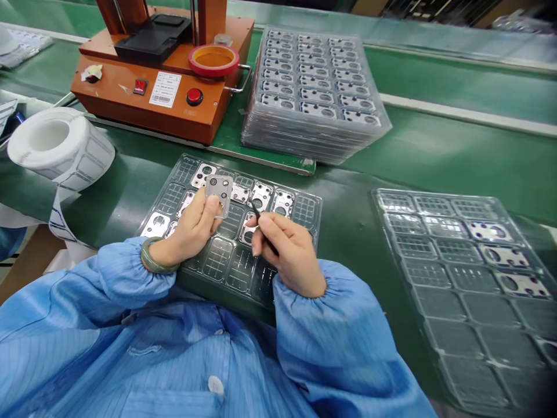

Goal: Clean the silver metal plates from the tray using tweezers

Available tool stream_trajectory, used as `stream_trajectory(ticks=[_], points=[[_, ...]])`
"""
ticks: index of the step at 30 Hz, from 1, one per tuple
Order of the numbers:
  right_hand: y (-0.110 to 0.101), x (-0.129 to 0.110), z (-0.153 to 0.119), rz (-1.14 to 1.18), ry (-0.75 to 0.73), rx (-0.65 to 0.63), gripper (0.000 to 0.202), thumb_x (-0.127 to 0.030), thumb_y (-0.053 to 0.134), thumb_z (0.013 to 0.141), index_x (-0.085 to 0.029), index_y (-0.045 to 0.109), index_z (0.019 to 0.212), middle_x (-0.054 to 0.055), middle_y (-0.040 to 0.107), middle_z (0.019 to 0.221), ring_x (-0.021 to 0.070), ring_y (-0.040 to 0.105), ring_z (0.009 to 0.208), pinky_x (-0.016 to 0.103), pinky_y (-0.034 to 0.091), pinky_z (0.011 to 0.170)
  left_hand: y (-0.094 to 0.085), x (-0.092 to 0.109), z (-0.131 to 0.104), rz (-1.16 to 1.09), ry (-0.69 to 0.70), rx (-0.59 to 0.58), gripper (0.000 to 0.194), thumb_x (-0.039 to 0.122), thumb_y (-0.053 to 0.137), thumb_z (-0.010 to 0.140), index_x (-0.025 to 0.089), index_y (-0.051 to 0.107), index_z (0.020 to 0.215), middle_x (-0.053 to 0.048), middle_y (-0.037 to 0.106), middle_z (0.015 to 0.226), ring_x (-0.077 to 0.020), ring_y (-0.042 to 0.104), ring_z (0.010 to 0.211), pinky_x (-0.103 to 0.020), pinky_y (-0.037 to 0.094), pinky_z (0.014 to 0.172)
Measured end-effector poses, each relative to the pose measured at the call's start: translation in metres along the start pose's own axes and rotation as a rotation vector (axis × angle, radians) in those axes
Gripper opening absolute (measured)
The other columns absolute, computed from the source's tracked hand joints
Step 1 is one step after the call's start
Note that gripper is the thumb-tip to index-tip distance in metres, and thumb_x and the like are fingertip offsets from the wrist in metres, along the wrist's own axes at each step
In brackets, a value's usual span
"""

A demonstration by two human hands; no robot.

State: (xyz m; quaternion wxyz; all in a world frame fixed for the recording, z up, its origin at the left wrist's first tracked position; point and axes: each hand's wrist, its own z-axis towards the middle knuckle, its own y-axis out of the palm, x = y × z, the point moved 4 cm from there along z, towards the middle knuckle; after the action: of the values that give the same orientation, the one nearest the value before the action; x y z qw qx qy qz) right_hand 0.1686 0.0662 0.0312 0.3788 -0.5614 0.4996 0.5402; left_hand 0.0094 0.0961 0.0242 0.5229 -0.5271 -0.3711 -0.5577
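Note:
Between thumb and fingers, my left hand (195,225) holds up a small clear plate (219,188) with several round holes or rings in it. My right hand (289,249) grips dark tweezers (255,210), whose tip points up and left, a short way right of the plate and apart from it. Both hands are above a clear compartment tray (217,259). Some of its compartments hold flat metal plates with round holes, such as the metal plate (283,202) at the right; others hold none. My left hand and the clear plate hide part of the tray.
An orange machine (152,87) with a red tape roll (213,60) on it stands behind. Right of it is a stack of filled trays (313,130). A white label roll (61,145) sits left, another clear tray (456,313) with several metal plates at right.

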Motion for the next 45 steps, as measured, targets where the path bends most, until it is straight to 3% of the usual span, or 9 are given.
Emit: stream_trajectory(ticks=[2,6,10,16,21,26,29,35,45], points=[[-0.004,0.001,0.002,-0.068,-0.037,0.073,0.03,-0.046,0.053,0.089,-0.018,0.064,0.087,-0.005,0.057,0.052,0.0054,0.028,0.035,0.022,0.022,0.036,0.001,0.001,0.0,-0.003,0.009,-0.019,0.03,0.045,0.036,0.096,0.022,0.037,0.077,0.007,0.039,0.054,-0.0069,0.037,0.043,-0.023,0.03,0.039],[-0.002,0.005,0.004,-0.246,-0.073,0.08,0.029,-0.044,0.052,0.09,-0.018,0.062,0.082,-0.004,0.057,0.053,0.0086,0.045,0.044,0.023,0.036,0.045,0.001,0.001,-0.001,0.018,0.009,-0.047,0.03,0.044,0.035,0.097,0.021,0.038,0.077,0.006,0.041,0.055,-0.0066,0.038,0.043,-0.023,0.031,0.041],[-0.001,0.005,0.004,-0.301,-0.107,0.132,0.024,-0.041,0.061,0.085,-0.018,0.064,0.09,-0.004,0.06,0.059,0.0119,0.057,0.055,0.027,0.047,0.059,0.001,0.003,-0.002,0.024,0.01,-0.065,0.031,0.044,0.034,0.098,0.021,0.038,0.078,0.006,0.042,0.055,-0.0061,0.038,0.042,-0.024,0.033,0.043],[-0.004,0.001,0.003,-0.261,-0.131,0.268,0.027,-0.04,0.068,0.078,-0.02,0.066,0.096,-0.004,0.06,0.06,0.0118,0.056,0.055,0.028,0.048,0.058,0.006,0.004,-0.006,0.091,-0.048,-0.247,0.029,0.043,0.032,0.098,0.02,0.04,0.082,0.006,0.046,0.058,-0.0064,0.042,0.045,-0.024,0.036,0.046],[-0.002,0.003,0.005,-0.134,-0.151,0.234,0.019,-0.037,0.068,0.079,-0.021,0.064,0.088,-0.006,0.06,0.058,0.0106,0.056,0.054,0.027,0.049,0.059,0.012,0.005,-0.01,0.124,-0.042,-0.449,0.025,0.039,0.034,0.097,0.018,0.043,0.087,0.003,0.051,0.066,-0.0063,0.045,0.05,-0.022,0.038,0.048],[-0.003,0.008,0.005,0.007,-0.153,0.223,0.02,-0.039,0.068,0.079,-0.021,0.06,0.08,-0.005,0.062,0.057,0.0117,0.059,0.055,0.027,0.049,0.057,0.012,0.008,-0.008,0.05,-0.09,-0.505,0.019,0.034,0.048,0.091,0.017,0.045,0.099,0.003,0.053,0.07,-0.0065,0.048,0.05,-0.021,0.041,0.046],[-0.006,0.009,0.005,0.081,-0.152,0.238,0.023,-0.042,0.069,0.079,-0.021,0.058,0.079,-0.005,0.063,0.057,0.0118,0.059,0.054,0.026,0.047,0.052,0.012,0.012,-0.011,-0.054,-0.183,-0.483,0.021,0.032,0.054,0.086,0.017,0.046,0.098,0.003,0.055,0.072,-0.0056,0.051,0.049,-0.018,0.039,0.041],[-0.004,0.009,0.004,0.103,-0.157,0.226,0.02,-0.038,0.068,0.08,-0.022,0.057,0.078,-0.005,0.064,0.057,0.0123,0.062,0.055,0.026,0.049,0.054,0.013,0.019,-0.02,0.006,-0.211,-0.282,0.012,0.023,0.057,0.083,0.016,0.051,0.09,0.005,0.053,0.066,-0.003,0.048,0.047,-0.014,0.038,0.04],[-0.002,0.002,-0.005,-0.082,-0.218,0.301,0.015,-0.027,0.065,0.081,-0.023,0.053,0.074,-0.005,0.067,0.06,0.0127,0.064,0.058,0.027,0.052,0.059,0.022,0.005,-0.024,0.008,-0.352,-0.154,0.01,0.022,0.057,0.081,0.017,0.05,0.086,0.007,0.052,0.056,-0.0035,0.047,0.037,-0.014,0.039,0.034]])
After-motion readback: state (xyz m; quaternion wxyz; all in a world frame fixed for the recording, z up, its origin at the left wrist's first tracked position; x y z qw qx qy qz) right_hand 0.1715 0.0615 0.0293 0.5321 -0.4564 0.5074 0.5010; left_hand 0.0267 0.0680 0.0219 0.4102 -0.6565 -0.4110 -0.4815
